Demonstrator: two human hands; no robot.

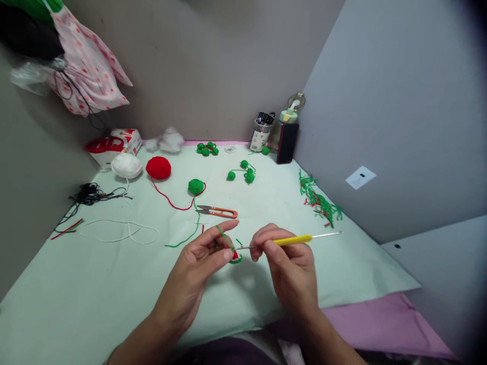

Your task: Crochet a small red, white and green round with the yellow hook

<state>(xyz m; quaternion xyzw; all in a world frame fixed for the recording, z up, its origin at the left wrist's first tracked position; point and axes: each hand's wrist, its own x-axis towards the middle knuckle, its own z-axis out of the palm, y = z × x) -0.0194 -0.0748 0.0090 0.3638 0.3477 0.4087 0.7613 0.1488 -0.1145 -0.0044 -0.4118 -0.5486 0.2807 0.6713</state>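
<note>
Between thumb and fingers, my left hand (pixel 203 258) pinches a small crochet piece (pixel 236 257), red in the middle with a white and green edge. Green yarn runs over its raised index finger down to the piece. My right hand (pixel 287 261) grips a crochet hook (pixel 292 240) by its yellow handle; the hook's left metal tip meets the piece's upper edge, and its other metal end points right. Beyond my hands lie orange-handled thread snips (pixel 218 211) and a green yarn ball (pixel 196 186) with a loose green tail.
Red yarn (pixel 159 168) and white yarn (pixel 127 166) balls sit back left, near tangled black cord (pixel 89 194). Green crocheted balls (pixel 249 175) lie farther back. A phone (pixel 287 144) leans by a bottle (pixel 289 116) and a pen cup (pixel 261 133). Yarn scraps (pixel 319 203) lie right, beside the wall.
</note>
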